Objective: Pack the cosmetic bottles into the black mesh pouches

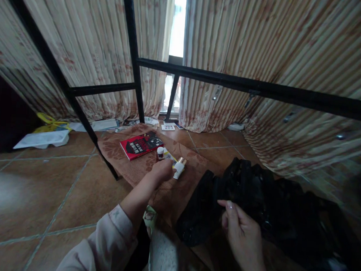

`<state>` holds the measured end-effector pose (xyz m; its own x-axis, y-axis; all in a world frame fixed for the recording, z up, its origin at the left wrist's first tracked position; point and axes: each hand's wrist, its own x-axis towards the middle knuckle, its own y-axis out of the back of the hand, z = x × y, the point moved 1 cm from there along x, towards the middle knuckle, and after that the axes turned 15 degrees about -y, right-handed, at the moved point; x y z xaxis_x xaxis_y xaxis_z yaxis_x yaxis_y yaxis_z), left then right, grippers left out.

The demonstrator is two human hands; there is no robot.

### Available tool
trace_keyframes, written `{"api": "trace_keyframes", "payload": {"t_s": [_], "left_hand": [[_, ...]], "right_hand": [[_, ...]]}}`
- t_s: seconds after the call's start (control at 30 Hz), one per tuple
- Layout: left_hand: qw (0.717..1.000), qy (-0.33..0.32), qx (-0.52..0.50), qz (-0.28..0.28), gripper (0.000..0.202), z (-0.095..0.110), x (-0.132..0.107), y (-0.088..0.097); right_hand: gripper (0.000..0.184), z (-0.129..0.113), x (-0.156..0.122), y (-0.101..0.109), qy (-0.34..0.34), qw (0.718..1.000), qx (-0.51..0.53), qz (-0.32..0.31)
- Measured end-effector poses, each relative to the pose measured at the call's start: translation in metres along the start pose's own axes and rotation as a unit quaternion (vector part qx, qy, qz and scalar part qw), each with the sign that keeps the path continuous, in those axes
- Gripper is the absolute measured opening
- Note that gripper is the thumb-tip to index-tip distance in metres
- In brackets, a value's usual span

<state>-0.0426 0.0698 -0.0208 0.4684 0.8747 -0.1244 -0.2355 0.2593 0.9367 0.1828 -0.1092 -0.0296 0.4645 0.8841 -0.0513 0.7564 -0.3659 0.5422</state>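
Your right hand (244,232) is half-curled at 5 o'clock, left hand (161,171) at 9 o'clock from the white tube (178,170), can't tell if either's gripping.

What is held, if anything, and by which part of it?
Whether the left hand grips the white container cannot be told; nothing shows in the right hand.

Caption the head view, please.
Left hand by a white-capped bottle and white container, near a red-and-black book on brown cloth; right hand beside a black bundle.
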Motion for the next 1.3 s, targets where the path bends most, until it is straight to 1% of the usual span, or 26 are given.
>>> {"api": "trace_keyframes", "payload": {"t_s": [0.1,0.17,0.23,0.4,0.53,0.87,1.03,1.17,1.27,1.3], "left_hand": [[1.000,-0.023,0.010,-0.012,0.039,0.002,-0.001,-0.002],[0.999,-0.045,0.016,-0.017,0.040,0.003,0.000,-0.003],[0.998,-0.055,0.021,-0.032,0.040,0.003,0.003,-0.004],[0.996,-0.056,0.033,-0.059,0.050,-0.001,0.017,-0.009],[0.995,-0.057,0.041,-0.065,0.053,-0.001,0.020,-0.015],[0.992,-0.088,0.043,-0.076,0.047,0.009,0.016,-0.019],[0.992,-0.110,0.028,-0.059,0.044,0.013,0.014,-0.019],[0.990,-0.139,-0.008,-0.022,0.047,0.022,0.013,-0.014],[0.979,-0.187,-0.077,0.014,0.057,0.036,0.005,-0.008],[0.968,-0.213,-0.129,0.028,0.060,0.042,0.000,-0.005]], "right_hand": [[0.050,-0.007,-0.003,-0.003,0.012,1.000,0.001,-0.006],[0.048,-0.013,-0.004,-0.004,0.019,1.000,-0.008,0.001],[0.046,-0.017,-0.004,-0.004,0.030,0.999,-0.013,0.007],[0.046,-0.019,-0.001,-0.005,0.042,0.999,0.007,0.006],[0.046,-0.020,-0.001,-0.004,0.046,0.999,0.005,0.008],[0.043,-0.022,-0.001,-0.004,0.055,0.998,0.006,0.003],[0.042,-0.021,-0.001,-0.005,0.057,0.998,0.005,0.007],[0.042,-0.020,0.000,-0.006,0.060,0.998,0.003,0.008],[0.042,-0.019,0.000,-0.006,0.058,0.998,-0.001,0.005],[0.042,-0.019,0.000,-0.006,0.058,0.998,-0.003,0.005]]}}
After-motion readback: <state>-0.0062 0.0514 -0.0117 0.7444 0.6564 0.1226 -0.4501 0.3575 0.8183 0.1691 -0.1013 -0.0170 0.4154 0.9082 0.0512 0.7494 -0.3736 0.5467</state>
